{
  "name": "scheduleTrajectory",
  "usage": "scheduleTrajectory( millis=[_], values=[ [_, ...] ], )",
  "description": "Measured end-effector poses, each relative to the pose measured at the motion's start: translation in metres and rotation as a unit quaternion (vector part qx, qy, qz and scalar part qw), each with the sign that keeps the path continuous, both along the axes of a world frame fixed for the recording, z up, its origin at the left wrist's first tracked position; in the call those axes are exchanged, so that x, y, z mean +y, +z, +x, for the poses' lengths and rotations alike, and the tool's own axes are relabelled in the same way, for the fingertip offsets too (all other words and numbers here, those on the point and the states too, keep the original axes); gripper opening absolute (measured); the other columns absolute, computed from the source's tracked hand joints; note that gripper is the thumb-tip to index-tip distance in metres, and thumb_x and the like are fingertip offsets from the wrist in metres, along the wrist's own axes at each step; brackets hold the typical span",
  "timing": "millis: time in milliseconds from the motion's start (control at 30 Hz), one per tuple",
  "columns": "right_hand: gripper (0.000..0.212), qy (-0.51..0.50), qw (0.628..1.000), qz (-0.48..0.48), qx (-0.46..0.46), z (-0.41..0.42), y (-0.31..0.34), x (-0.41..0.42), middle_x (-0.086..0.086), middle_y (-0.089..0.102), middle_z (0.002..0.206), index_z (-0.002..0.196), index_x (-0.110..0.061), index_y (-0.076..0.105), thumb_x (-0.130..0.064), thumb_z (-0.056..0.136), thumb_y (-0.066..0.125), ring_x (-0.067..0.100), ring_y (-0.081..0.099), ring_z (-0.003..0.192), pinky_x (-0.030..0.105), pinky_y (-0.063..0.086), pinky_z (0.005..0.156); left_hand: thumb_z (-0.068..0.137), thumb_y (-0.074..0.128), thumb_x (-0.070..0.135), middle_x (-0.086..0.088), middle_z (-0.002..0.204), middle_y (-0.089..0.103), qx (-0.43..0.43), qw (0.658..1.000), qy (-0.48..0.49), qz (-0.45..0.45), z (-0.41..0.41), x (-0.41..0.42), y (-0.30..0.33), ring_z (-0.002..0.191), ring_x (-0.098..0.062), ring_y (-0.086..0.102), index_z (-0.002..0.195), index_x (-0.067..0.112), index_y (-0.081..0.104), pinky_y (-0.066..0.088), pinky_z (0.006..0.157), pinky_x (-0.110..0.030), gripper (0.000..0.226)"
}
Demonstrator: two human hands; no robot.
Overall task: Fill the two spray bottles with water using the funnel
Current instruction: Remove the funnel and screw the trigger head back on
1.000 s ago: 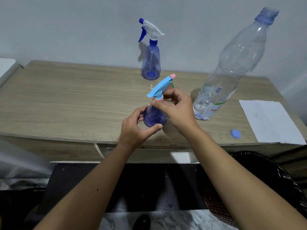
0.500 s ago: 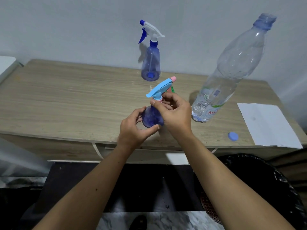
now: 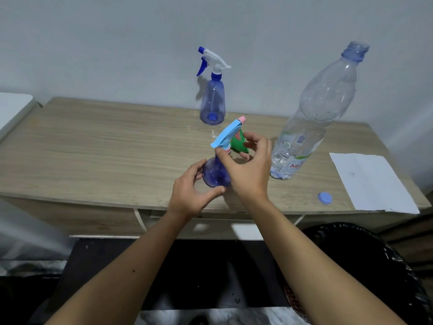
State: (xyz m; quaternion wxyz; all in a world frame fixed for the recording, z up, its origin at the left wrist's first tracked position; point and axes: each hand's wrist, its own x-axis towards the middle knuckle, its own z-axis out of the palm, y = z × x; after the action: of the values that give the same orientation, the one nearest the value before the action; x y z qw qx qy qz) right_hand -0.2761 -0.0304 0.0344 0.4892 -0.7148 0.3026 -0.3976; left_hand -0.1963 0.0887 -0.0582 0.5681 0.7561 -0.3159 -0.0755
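A small blue spray bottle [image 3: 215, 173] with a light-blue and pink sprayer head [image 3: 228, 134] stands near the table's front edge. My left hand [image 3: 189, 193] grips its round body from the left. My right hand [image 3: 246, 170] has its fingers curled round the sprayer's collar at the neck. A green funnel [image 3: 239, 146] lies on the table just behind my right hand. A second blue spray bottle [image 3: 212, 106] with a white and blue sprayer stands at the back near the wall. A large clear water bottle [image 3: 311, 123], uncapped, stands to the right.
The wooden table [image 3: 105, 151] runs across the view. A blue bottle cap [image 3: 325, 198] and a white paper sheet [image 3: 370, 181] lie at the right front. A black bin [image 3: 365, 261] sits on the floor below right.
My right hand has turned on the sprayer's neck and opened its fingers a little, so the green funnel behind it now shows. The left hand stays on the bottle's body.
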Motion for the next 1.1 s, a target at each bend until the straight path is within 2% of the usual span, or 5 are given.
scheduleTrajectory(
  millis=[100, 467, 633, 767, 1100],
  values=[
    [0.082, 0.024, 1.000, 0.009, 0.017, 0.009, 0.005, 0.005, -0.013, 0.048, 0.133, 0.136, -0.020, 0.051, -0.029, 0.068, 0.098, -0.012, 0.058, 0.109, 0.010, 0.050, 0.090, 0.077, 0.098, 0.033, 0.010, 0.131, 0.074, -0.005, 1.000, 0.008, 0.008, 0.002, 0.000, -0.002, 0.121, 0.001, 0.069, 0.144, 0.017, 0.063, 0.055, 0.110, -0.032, 0.077],
    [0.064, 0.069, 0.995, 0.062, -0.026, 0.015, -0.008, -0.001, -0.004, 0.063, 0.136, 0.135, -0.017, 0.058, -0.014, 0.080, 0.090, 0.012, 0.069, 0.117, 0.038, 0.061, 0.097, 0.076, 0.099, 0.031, 0.008, 0.131, 0.073, 0.024, 1.000, 0.010, 0.005, 0.002, 0.002, 0.000, 0.121, 0.002, 0.069, 0.142, 0.014, 0.063, 0.055, 0.109, -0.026, 0.078],
    [0.055, 0.126, 0.990, 0.064, -0.023, 0.013, 0.002, -0.002, 0.002, 0.065, 0.131, 0.130, -0.015, 0.062, -0.003, 0.082, 0.086, 0.017, 0.066, 0.117, 0.017, 0.056, 0.084, 0.079, 0.090, 0.047, 0.002, 0.136, 0.072, 0.039, 0.998, 0.001, 0.049, 0.017, 0.023, 0.018, 0.127, -0.006, 0.068, 0.144, 0.016, 0.062, 0.053, 0.114, -0.035, 0.078],
    [0.054, 0.196, 0.978, 0.073, -0.001, 0.011, 0.013, -0.001, 0.005, 0.067, 0.126, 0.130, -0.010, 0.062, -0.003, 0.082, 0.087, -0.005, 0.068, 0.097, 0.013, 0.055, 0.079, 0.081, 0.073, 0.069, 0.001, 0.135, 0.073, -0.069, 0.986, 0.009, 0.151, 0.045, 0.058, 0.025, 0.126, -0.010, 0.068, 0.141, 0.021, 0.064, 0.055, 0.109, -0.036, 0.077],
    [0.034, 0.277, 0.953, 0.118, 0.039, 0.017, 0.011, 0.005, -0.004, 0.064, 0.091, 0.109, -0.022, 0.070, -0.008, 0.084, 0.086, 0.008, 0.056, 0.074, 0.018, 0.054, 0.082, 0.091, 0.032, 0.076, -0.014, 0.175, 0.029, -0.187, 0.916, -0.015, 0.355, 0.086, 0.092, 0.007, 0.165, -0.026, 0.020, 0.165, 0.007, 0.037, 0.010, 0.136, -0.039, 0.101]
  ],
)
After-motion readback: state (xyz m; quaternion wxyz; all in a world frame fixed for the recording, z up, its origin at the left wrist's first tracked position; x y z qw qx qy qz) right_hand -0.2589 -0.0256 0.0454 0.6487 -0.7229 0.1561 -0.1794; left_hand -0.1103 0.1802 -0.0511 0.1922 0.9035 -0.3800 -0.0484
